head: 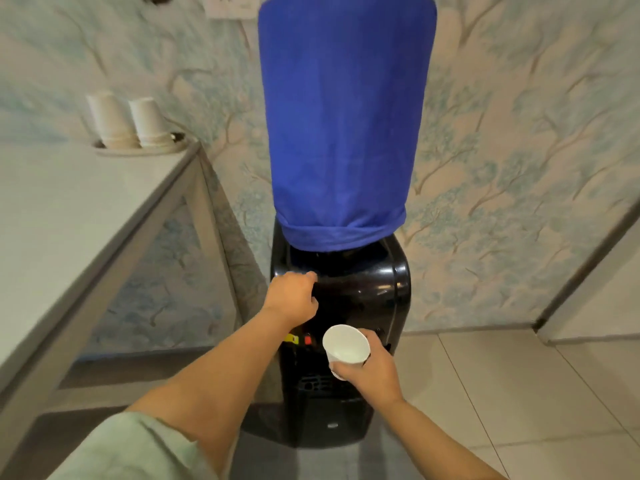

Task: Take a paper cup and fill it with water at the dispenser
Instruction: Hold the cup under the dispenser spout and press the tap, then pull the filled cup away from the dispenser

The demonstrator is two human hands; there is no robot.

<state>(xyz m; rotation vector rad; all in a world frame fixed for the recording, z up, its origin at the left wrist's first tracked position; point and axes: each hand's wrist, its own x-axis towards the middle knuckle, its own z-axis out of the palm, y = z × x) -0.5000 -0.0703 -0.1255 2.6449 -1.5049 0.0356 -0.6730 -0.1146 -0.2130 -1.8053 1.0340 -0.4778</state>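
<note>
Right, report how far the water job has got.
Done: the paper cup is taken and sits in the right hand, in front of the dispenser. In hand: the left hand rests on the dispenser's top front. Left: the cup looks empty, so filling remains.

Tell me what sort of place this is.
Likely an office or home water corner: a black dispenser under a blue-covered bottle, spare cups stacked on a table, wallpapered wall.
</note>
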